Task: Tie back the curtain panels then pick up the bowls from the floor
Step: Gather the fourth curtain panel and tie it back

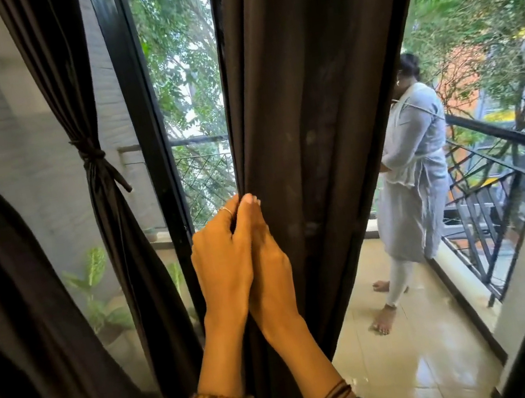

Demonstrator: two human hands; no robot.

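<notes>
Wrists crossed low, left hand (221,261) and right hand (266,260) pressed together, both pinching the loose brown curtain panel (314,103) at its left edge, against the black door frame (142,114). Left of that frame, another panel (97,177) already knotted. Risks: folds slipping from so narrow a pinch; bowls nowhere in view.

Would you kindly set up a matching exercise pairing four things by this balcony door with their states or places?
Things:
1. dark brown middle curtain panel
2. dark brown left curtain panel
3. green potted plant
4. black metal balcony railing

States or places:
A. knotted with a tie
B. behind the glass, low on the left
C. gripped by both hands
D. beside the standing person

Pairs: 1-C, 2-A, 3-B, 4-D
</notes>
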